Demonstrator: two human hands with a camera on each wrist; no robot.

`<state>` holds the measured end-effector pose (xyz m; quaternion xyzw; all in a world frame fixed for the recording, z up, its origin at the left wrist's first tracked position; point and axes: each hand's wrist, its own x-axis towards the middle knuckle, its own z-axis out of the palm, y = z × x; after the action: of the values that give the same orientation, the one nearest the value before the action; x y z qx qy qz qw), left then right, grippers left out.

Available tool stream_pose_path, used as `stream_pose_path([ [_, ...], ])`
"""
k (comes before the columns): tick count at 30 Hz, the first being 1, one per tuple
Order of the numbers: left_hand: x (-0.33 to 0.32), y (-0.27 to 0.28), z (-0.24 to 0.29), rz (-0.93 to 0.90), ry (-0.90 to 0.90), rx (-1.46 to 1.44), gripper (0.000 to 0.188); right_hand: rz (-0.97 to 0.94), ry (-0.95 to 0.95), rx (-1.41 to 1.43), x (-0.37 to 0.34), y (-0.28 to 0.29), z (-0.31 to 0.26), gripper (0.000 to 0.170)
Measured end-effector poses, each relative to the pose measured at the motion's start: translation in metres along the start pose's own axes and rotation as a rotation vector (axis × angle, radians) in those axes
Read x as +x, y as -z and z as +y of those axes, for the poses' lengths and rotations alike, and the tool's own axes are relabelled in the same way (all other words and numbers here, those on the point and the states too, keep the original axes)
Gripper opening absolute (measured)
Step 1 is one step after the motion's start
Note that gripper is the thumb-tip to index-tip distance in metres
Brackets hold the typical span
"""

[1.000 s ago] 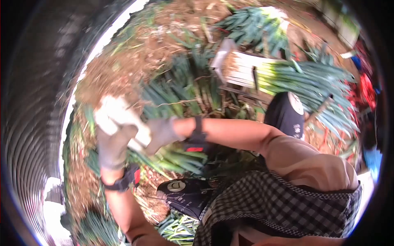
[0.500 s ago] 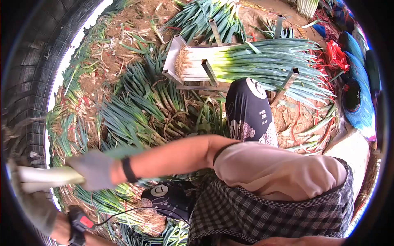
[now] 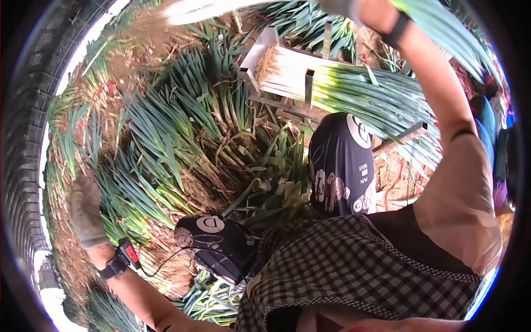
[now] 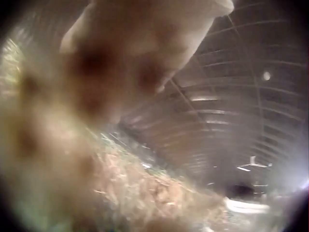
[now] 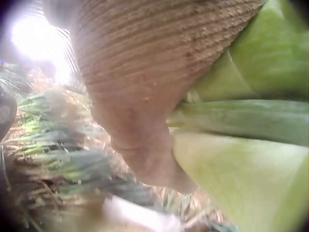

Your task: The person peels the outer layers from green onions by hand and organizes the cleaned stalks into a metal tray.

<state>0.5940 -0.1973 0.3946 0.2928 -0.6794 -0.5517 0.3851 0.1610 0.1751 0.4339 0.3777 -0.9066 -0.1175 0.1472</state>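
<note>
Clock read from the middle of the head view. Left hand at 8-9 o'clock, gloved, just beside loose leeks; fingers look loosely extended, nothing seen held, though the wrist view is too blurred to confirm. Pile of loose leeks on the ground at 10 o'clock, not racked. The held leeks are seen across 11 to 2 o'clock: white ends at 11, blurred, leaves towards 2. They are gripped near the top edge, 1 o'clock, by the right hand, partly cut off; in its wrist view the thumb is curled round the stalks. Count can't be told.

Step in hand is judged a one-handed carry. Next move probably calls for the held leeks to be lowered into the rack, roots squared to the end plate.

Rack at 1-2 o'clock: well stocked with racked leeks, laid side by side, roots near the plate, leaves past the posts towards 3.
</note>
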Motion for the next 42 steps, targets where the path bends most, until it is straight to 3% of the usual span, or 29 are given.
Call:
stream_pose_path([
  [1,0.007,0.016,-0.027,0.018,0.019,0.009,0.039,-0.106,-0.022,-0.130,-0.002,-0.035,0.012,0.024],
  [2,0.011,0.037,-0.050,0.109,0.035,0.104,0.037,0.094,0.143,-0.015,0.022,-0.134,0.060,0.029],
  [4,0.003,0.077,-0.080,0.232,0.078,0.220,0.036,-0.231,0.031,-0.031,0.020,-0.210,0.082,0.044],
  [6,-0.018,0.117,-0.097,0.076,0.262,0.428,0.031,-0.246,0.022,0.088,0.013,-0.264,0.082,0.039],
  [7,-0.026,0.157,-0.121,0.025,0.395,0.298,0.028,-0.313,0.037,0.107,0.021,-0.301,0.084,0.047],
  [8,-0.052,0.203,-0.123,-0.046,0.503,0.099,0.026,-0.430,-0.020,0.041,0.002,-0.244,0.080,0.055],
  [9,-0.075,0.225,-0.132,0.034,0.613,0.416,0.023,-0.470,-0.057,0.052,0.008,-0.242,0.070,0.056],
  [10,-0.101,0.209,-0.127,0.085,0.643,0.589,0.023,-0.510,-0.095,0.061,0.014,-0.232,0.054,0.057],
  [12,-0.154,0.248,-0.161,0.077,0.612,0.635,0.028,-0.206,0.188,0.370,0.049,-0.368,0.108,0.063],
  [13,-0.179,0.267,-0.172,-0.033,0.606,0.811,0.032,-0.132,0.166,0.683,0.079,-0.419,0.127,0.065],
  [14,-0.200,0.279,-0.179,-0.157,0.610,0.984,0.035,-0.055,0.173,0.992,0.098,-0.428,0.117,0.068],
  [15,-0.222,0.268,-0.179,-0.095,0.700,1.062,0.039,-0.255,0.077,0.944,0.127,-0.443,0.138,0.067],
  [17,-0.273,0.268,-0.207,-0.065,0.898,1.132,0.047,-0.667,-0.079,0.749,0.169,-0.408,0.130,0.065],
  [20,-0.333,0.249,-0.261,-0.132,1.117,1.205,0.054,-0.659,0.060,0.634,0.129,-0.303,0.091,0.061],
  [22,-0.342,0.200,-0.268,-0.296,1.205,1.263,0.048,-0.637,0.143,0.611,0.093,-0.234,0.052,0.058],
  [27,-0.389,0.163,-0.365,-0.378,0.870,1.420,0.025,-0.671,0.320,0.600,0.040,-0.127,-0.035,0.050],
  [30,-0.417,0.150,-0.437,-0.468,0.688,1.558,0.017,-0.713,0.356,0.571,0.010,-0.124,-0.080,0.046],
  [32,-0.437,0.144,-0.464,-0.354,0.414,1.622,0.016,-0.738,0.351,0.555,0.016,-0.132,-0.100,0.044],
  [36,-0.437,0.135,-0.468,-0.360,0.457,1.650,0.015,-0.776,0.360,0.499,0.014,-0.130,-0.126,0.041],
  [38,-0.432,0.142,-0.458,-0.682,0.664,1.461,0.016,-0.753,0.280,0.704,0.017,-0.138,-0.128,0.032],
  [39,-0.427,0.149,-0.453,-0.772,0.711,1.518,0.015,-0.776,0.238,0.766,0.021,-0.140,-0.129,0.028],
  [41,-0.410,0.176,-0.426,-0.736,0.660,1.699,0.020,-0.829,0.193,0.800,0.023,-0.142,-0.135,0.023],
  [42,-0.402,0.193,-0.416,-0.559,0.618,1.741,0.024,-0.868,0.190,0.769,0.021,-0.144,-0.139,0.022],
])
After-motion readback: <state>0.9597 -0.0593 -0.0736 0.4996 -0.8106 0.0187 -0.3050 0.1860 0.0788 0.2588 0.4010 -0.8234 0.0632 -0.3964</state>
